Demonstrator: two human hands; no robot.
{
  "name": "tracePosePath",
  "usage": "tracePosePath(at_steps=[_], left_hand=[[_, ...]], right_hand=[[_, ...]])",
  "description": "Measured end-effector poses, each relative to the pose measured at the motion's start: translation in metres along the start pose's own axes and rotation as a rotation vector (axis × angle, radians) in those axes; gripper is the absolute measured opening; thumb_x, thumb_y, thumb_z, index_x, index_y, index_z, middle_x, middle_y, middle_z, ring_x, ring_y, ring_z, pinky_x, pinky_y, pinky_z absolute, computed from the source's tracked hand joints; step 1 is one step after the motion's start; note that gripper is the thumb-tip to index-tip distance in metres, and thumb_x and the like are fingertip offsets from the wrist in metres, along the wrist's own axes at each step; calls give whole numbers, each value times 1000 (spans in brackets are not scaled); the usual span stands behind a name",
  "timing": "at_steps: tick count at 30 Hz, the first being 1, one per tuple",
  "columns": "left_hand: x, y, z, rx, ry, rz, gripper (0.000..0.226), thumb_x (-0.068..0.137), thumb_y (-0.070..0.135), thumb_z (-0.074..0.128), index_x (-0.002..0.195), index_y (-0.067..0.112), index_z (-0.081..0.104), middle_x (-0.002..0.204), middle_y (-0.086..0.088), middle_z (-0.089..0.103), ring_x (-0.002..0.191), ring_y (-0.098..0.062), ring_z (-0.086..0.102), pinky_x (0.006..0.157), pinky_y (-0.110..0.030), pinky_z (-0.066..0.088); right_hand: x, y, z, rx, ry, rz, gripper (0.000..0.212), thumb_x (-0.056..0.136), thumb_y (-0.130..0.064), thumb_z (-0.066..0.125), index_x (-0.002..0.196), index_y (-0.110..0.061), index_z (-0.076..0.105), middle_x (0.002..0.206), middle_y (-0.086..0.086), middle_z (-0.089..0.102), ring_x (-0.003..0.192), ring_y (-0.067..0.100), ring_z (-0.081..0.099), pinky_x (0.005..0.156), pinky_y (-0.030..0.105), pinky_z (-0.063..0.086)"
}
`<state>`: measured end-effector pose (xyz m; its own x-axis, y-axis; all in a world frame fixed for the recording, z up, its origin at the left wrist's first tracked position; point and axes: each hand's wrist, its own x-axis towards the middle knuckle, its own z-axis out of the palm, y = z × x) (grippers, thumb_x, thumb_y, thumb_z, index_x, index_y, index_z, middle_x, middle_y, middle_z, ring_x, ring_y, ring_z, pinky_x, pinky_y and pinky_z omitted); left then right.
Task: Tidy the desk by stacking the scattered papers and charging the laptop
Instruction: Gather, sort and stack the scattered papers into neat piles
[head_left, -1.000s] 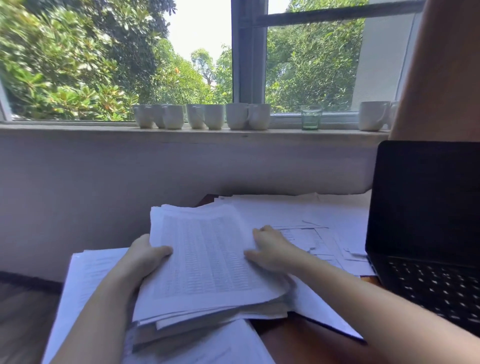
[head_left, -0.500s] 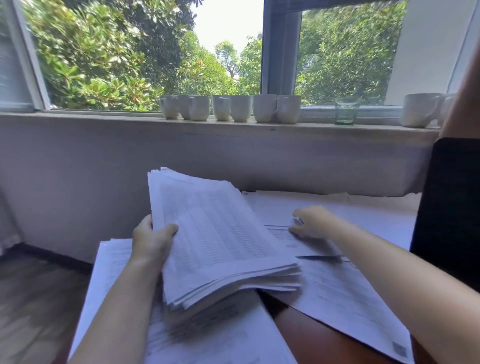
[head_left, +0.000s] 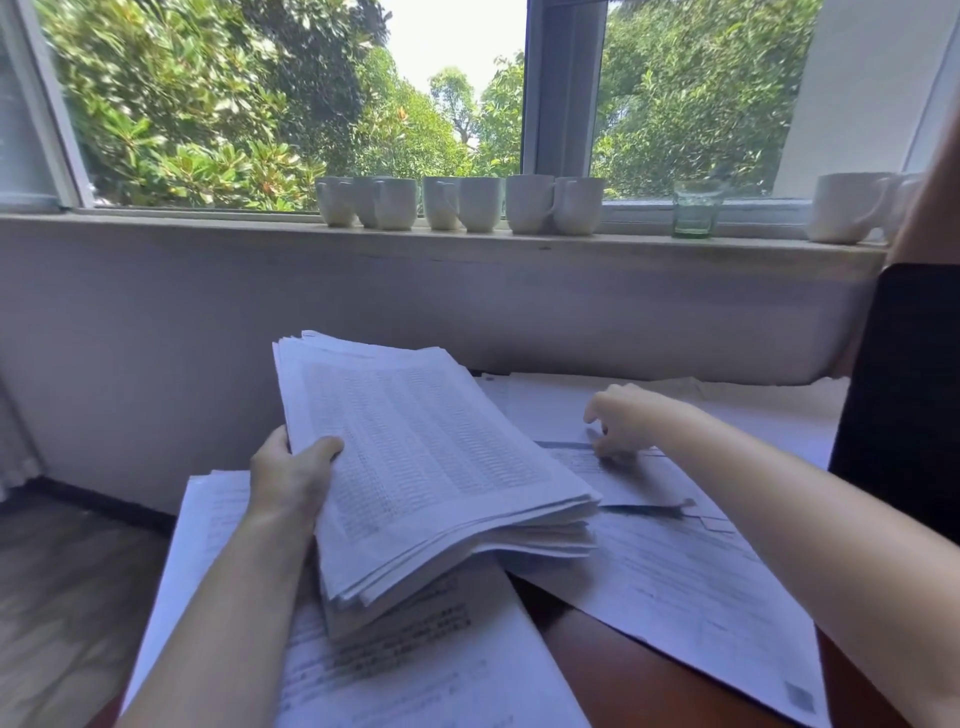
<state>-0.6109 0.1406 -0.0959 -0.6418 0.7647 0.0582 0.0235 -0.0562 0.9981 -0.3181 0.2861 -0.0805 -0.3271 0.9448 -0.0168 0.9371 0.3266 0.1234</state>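
Stack (head_left: 426, 457) in left hand (head_left: 291, 478), right hand (head_left: 623, 421) beside.

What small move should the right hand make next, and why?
Probably pinch up the loose sheet and add it to the paper stack. The right hand has its fingers down on that sheet, the left hand holds the stack raised beside it, and other sheets lie scattered on the desk.

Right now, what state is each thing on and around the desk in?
paper stack, tilted, far end raised, gripped at its left edge.
left hand, holds the paper stack, thumb on top.
right hand, fingers curled down onto loose sheets; grip unclear.
loose sheets, flat, spread, overlapping.
laptop, lid up, screen dark.
mugs, upright on the sill.
glass, upright on the sill.
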Motion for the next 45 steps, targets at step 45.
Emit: tracePosePath(at_steps=[45], left_hand=[[-6, 6, -3, 1, -63, -51, 10, 92, 5, 55, 102, 5, 56, 79, -2, 59, 66, -19, 56, 56, -28, 43]], right_hand=[[16, 15, 28, -13, 136, 133, 25, 83, -7, 51, 105, -14, 61, 113, 14, 61, 104, 34, 58, 82, 35, 50]])
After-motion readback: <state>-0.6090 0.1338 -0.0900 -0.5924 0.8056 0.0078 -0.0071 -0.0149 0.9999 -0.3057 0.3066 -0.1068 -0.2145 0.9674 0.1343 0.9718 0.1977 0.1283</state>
